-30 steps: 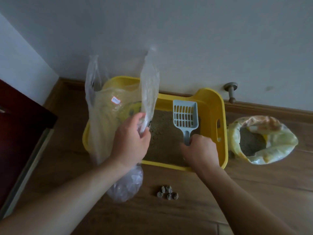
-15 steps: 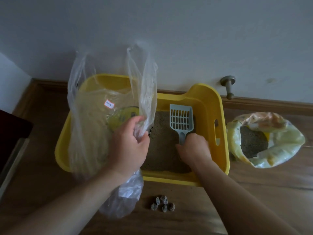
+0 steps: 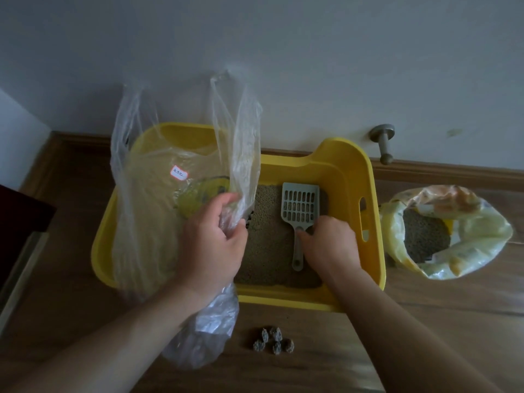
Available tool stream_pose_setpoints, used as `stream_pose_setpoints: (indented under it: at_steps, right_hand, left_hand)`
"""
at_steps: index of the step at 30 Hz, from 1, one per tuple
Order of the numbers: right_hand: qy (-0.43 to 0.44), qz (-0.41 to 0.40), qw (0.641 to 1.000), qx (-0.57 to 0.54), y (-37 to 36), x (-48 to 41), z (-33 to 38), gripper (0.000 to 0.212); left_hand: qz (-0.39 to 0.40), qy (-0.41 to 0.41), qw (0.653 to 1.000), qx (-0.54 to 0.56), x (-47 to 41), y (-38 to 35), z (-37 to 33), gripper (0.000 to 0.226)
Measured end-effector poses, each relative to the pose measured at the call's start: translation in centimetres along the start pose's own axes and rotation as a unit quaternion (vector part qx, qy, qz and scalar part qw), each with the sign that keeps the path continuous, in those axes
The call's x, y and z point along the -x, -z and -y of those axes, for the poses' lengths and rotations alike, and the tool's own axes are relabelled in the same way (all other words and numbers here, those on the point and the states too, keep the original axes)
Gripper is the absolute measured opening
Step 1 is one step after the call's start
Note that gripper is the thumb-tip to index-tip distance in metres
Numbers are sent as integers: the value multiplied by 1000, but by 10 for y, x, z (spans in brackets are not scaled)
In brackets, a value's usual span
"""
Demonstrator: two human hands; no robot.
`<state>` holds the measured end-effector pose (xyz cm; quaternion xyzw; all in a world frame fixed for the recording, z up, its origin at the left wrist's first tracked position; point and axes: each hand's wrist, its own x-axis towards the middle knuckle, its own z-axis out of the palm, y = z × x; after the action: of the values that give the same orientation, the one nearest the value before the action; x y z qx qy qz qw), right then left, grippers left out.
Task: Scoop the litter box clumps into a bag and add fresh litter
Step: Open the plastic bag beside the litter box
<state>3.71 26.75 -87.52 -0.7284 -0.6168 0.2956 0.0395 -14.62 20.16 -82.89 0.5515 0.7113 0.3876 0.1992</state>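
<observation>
A yellow litter box [image 3: 374,222] stands against the wall with tan litter [image 3: 266,245] in its bottom. A grey slotted scoop [image 3: 301,207] lies on the litter, handle toward me. My right hand [image 3: 329,245] pinches the handle just below the scoop head, and the handle's end shows beside the hand. My left hand [image 3: 212,245] grips one side of a clear plastic bag [image 3: 150,222] held upright over the box's left half. Several dark clumps [image 3: 273,340] lie on the floor in front of the box.
An open yellowish sack of grey litter [image 3: 467,222] lies on the wooden floor to the right of the box. A metal door stop [image 3: 382,143] sticks out of the wall behind it. Dark furniture [image 3: 19,222] stands at the left edge.
My right hand has slid up the scoop handle toward the head, uncovering the handle's end. The bag and my left hand stay in place; the view has shifted a little.
</observation>
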Motion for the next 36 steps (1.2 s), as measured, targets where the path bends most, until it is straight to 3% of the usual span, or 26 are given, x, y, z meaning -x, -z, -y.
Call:
stream_pose_setpoints:
  at_steps: [6,11,15,19,25,32,36]
  right_hand:
    - [56,-48,997,-13,28,27,16,35]
    - [149,-71,986,14,66,59,53,32]
    - [241,-90,963,74,110,78,90,40]
    - [341,-106,932,62,132,92,115,55]
    - [505,-42,862,4,99,102,154,58]
    - [587,125,797,-64,77,122,191,91]
    - [614,167,763,-112,63,126,203,83]
  left_hand:
    - [-22,-26,999,6,6,16,-14,39]
    - [-51,-63,997,-8,13,44,-38,41]
    - [-108,-58,992,3,27,79,-57,42]
    - [-141,-33,989,39,50,111,-67,42]
    - [-167,25,978,124,82,157,-71,39]
    - [-118,131,959,221,112,215,-65,41]
    - [-113,152,944,272,127,225,-47,40]
